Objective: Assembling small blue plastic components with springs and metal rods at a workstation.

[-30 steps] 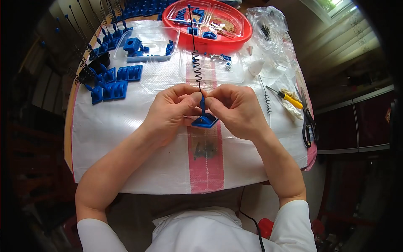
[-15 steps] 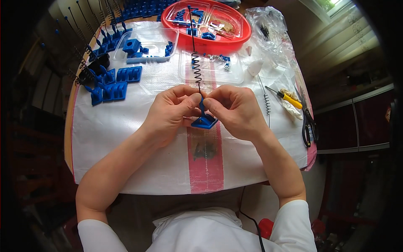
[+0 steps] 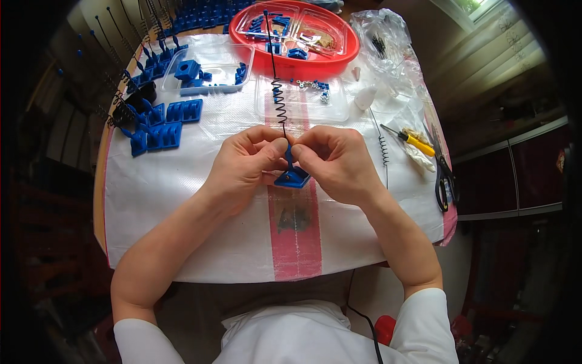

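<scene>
Left hand (image 3: 245,162), right hand (image 3: 335,161) both pinching blue stem (image 3: 288,159) of flat base (image 3: 293,178) between fingers (image 3: 306,158); black coiled wire (image 3: 279,100) rising above grip.

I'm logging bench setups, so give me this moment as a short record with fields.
Held piece: blue part with black coiled wire rising above it
Left hand: at the blue part's stem
Right hand: at the same stem
Far side: red tub with blue pieces inside
Right side: yellow-handled screwdriver, black-handled scissors
</scene>
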{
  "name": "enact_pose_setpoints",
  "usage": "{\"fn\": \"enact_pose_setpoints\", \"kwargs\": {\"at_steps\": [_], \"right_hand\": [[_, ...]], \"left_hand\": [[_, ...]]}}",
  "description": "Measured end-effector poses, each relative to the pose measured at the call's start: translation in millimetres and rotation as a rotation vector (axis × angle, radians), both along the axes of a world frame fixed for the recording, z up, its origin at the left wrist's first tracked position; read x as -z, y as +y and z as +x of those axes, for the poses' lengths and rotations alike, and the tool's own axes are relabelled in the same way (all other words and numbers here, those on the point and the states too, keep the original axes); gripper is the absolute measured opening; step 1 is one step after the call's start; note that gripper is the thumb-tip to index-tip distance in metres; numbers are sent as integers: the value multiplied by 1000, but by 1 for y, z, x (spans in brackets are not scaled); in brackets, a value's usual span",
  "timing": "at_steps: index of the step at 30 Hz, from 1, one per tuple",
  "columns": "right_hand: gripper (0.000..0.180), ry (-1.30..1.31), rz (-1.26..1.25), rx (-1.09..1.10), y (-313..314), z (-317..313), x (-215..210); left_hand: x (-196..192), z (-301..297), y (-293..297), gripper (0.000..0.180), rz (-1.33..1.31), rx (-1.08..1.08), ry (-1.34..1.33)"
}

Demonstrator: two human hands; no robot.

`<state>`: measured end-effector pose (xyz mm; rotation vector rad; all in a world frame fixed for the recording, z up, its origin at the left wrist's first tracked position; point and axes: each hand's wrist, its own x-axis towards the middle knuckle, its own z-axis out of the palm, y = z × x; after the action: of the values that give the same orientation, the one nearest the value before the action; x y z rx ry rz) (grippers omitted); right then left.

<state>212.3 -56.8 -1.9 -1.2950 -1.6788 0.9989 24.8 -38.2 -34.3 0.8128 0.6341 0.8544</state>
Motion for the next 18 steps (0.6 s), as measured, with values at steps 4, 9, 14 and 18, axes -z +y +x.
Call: {"fn": "enact_pose_setpoints", "kwargs": {"at_steps": [4, 9, 14, 18], "right_hand": [[18, -18, -6, 2, -1, 0, -3], [18, -21, -4, 10, -1, 0, -3], [18, -16, -4, 3, -1, 0, -2], [18, -36, -8, 5, -1, 0, -6]], "left_hand": [[0, 0, 0, 19, 6, -6, 10], [-1, 1, 0, 19, 8, -6, 18], [-4, 0, -1, 19, -4, 8, 4], [-3, 1, -1, 19, 1, 8, 2]]}}
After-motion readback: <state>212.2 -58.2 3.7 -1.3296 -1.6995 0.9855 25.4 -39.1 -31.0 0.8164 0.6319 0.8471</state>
